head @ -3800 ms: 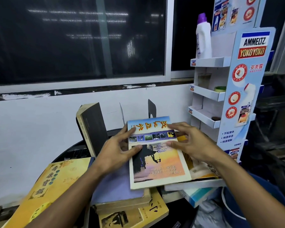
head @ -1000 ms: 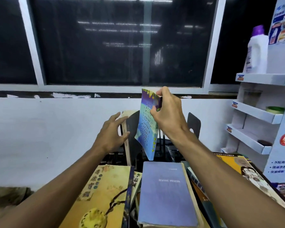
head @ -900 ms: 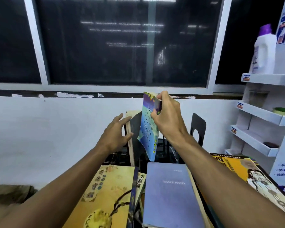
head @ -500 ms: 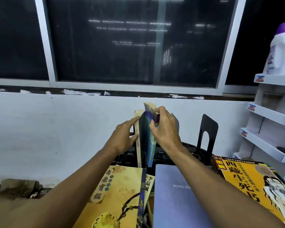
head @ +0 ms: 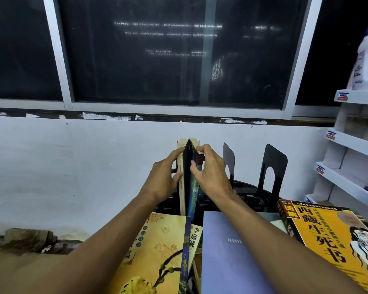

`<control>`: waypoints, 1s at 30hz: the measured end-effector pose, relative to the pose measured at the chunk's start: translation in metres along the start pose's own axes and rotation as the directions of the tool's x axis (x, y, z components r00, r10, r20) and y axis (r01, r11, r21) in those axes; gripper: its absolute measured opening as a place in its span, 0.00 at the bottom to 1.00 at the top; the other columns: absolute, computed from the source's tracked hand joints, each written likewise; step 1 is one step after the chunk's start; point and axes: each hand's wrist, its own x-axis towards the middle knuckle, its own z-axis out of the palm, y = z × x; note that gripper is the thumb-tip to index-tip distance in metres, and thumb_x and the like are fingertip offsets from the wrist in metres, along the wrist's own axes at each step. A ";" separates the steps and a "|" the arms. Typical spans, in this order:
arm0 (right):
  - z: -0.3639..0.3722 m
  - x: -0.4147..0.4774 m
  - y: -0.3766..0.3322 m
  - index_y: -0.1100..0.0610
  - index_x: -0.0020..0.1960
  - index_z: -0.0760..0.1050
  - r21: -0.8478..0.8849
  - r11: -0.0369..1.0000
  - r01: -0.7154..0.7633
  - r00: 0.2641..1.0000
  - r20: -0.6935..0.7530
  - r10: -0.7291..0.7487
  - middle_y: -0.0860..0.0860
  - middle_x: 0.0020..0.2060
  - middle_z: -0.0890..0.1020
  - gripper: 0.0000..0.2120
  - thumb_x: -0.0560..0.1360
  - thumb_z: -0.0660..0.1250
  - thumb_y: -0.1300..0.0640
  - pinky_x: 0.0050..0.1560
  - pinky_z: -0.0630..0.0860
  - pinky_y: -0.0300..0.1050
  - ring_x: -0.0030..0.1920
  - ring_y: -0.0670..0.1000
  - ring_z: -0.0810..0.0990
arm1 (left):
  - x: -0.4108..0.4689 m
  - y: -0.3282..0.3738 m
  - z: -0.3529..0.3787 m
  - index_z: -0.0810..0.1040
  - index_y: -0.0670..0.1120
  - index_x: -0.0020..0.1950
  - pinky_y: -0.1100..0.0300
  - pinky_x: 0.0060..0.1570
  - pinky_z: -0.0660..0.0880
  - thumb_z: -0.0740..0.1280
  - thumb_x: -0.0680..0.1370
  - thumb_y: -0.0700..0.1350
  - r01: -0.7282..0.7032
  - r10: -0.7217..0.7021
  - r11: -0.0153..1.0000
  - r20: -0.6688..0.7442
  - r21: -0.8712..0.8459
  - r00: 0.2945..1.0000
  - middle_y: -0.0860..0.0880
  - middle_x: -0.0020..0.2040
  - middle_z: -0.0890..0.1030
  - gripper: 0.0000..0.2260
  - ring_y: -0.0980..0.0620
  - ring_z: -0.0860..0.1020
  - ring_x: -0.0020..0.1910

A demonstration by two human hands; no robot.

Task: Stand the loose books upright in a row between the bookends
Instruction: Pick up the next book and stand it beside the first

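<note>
A dark window (head: 136, 52) fills the upper part of the view, its glass catching faint streaks of reflected ceiling light (nothing beyond the panes can be made out). Pale window frame bars (head: 57, 52) divide it into sections. Below runs a dark sill strip (head: 115, 117) with flaked white paint, and under that a plain white wall (head: 72, 162), stained brown along its base at lower left. At the right edge stands a white cardboard display rack (head: 353, 145) with slanted tiers carrying small red-and-blue labels. On its top tier sits a white plastic bottle (head: 365, 66) with a purple cap.
</note>
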 end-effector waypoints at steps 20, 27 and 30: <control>-0.015 -0.004 0.012 0.39 0.74 0.60 0.122 0.989 -0.078 0.922 0.385 0.025 0.48 0.65 0.76 0.34 0.77 0.71 0.63 0.56 0.75 0.33 0.63 0.45 0.77 | 0.000 0.000 0.005 0.62 0.60 0.79 0.62 0.52 0.75 0.68 0.81 0.39 0.033 -0.033 0.999 -0.017 -0.004 0.999 0.51 0.71 0.77 0.31 0.48 0.80 0.63; -0.010 0.003 0.012 0.44 0.75 0.64 0.159 0.983 -0.095 0.915 0.404 0.023 0.47 0.59 0.75 0.33 0.77 0.70 0.66 0.45 0.68 0.19 0.58 0.42 0.77 | 0.002 -0.003 0.004 0.59 0.63 0.79 0.53 0.58 0.79 0.69 0.80 0.39 0.043 -0.042 0.999 -0.017 0.022 0.999 0.49 0.68 0.79 0.34 0.48 0.81 0.62; -0.009 0.003 0.012 0.44 0.75 0.64 0.169 0.980 -0.101 0.915 0.403 0.024 0.49 0.62 0.75 0.33 0.76 0.70 0.67 0.45 0.69 0.19 0.58 0.42 0.76 | 0.003 -0.004 0.006 0.59 0.64 0.79 0.50 0.58 0.80 0.70 0.80 0.39 0.043 -0.043 0.999 -0.028 0.023 0.999 0.49 0.68 0.79 0.35 0.49 0.81 0.61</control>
